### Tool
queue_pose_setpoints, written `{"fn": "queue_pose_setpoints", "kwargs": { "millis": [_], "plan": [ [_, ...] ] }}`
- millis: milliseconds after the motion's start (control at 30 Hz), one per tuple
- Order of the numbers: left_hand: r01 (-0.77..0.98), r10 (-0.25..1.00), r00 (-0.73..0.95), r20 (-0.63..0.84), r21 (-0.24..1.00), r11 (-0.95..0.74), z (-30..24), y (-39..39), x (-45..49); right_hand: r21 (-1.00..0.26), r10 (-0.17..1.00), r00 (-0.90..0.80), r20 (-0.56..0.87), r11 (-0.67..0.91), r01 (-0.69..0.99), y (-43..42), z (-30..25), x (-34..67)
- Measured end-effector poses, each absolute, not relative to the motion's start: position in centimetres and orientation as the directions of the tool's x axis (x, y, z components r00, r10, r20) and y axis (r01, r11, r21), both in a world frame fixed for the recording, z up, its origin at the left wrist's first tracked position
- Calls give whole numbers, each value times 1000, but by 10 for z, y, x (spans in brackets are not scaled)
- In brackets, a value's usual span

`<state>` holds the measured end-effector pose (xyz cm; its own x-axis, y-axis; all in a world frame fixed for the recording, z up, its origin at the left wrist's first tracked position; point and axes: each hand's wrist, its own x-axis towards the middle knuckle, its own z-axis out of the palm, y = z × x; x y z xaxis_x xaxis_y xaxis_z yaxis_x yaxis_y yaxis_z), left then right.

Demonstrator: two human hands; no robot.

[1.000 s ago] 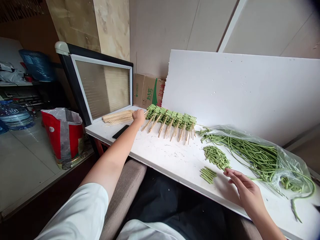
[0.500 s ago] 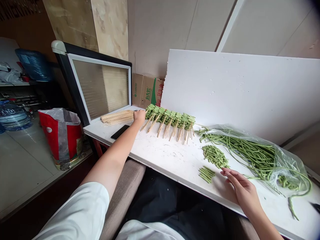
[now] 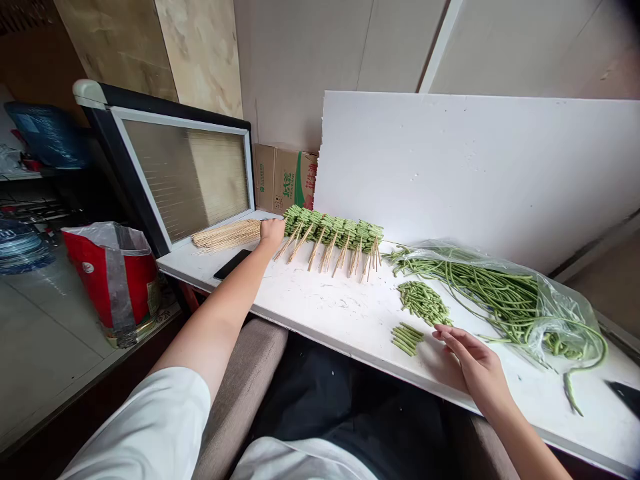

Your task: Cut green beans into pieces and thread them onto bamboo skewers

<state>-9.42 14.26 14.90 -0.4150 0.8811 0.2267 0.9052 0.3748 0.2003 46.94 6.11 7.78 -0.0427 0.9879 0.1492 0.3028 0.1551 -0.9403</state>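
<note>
My left hand point(image 3: 273, 231) is closed at the left end of a row of skewered green bean pieces point(image 3: 333, 227). A thin stick end shows between its fingers and the beans, so it grips a bean skewer; most of the stick is hidden. Bare bamboo skewers point(image 3: 225, 235) lie in a heap just left of that hand. My right hand point(image 3: 473, 363) hovers over the table with fingers stretched loosely and nothing visible in them. Near its fingertips are a pile of cut bean pieces point(image 3: 423, 300) and a small, side-by-side set of pieces point(image 3: 407, 338).
Long beans point(image 3: 490, 287) spill from a clear plastic bag point(image 3: 575, 313) on the right. A phone point(image 3: 233, 265) lies by the table's front edge. A framed panel point(image 3: 190, 173), a cardboard box point(image 3: 285, 177) and a white board point(image 3: 475, 167) stand behind. A red bag point(image 3: 110, 280) sits at left.
The view has shifted slightly, moving everything a little left in the picture. Both hands keep nearly the same places over the table.
</note>
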Motion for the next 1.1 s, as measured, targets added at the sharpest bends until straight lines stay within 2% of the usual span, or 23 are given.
{"fn": "queue_pose_setpoints", "kwargs": {
  "millis": [167,567,800,1100],
  "plan": [
    [865,788,-500,360,177,469,147,145,-97,-941,988,-36,150,154,301,61,77,469],
    [867,684,-499,533,315,386,138,145,-112,-935,987,-39,157,162,316,64,73,471],
    [876,653,-482,584,337,345,133,142,-116,-951,992,-30,123,127,283,64,72,471],
    [854,646,-520,559,354,381,125,139,-109,-959,994,-29,109,113,261,63,72,471]
  ]
}}
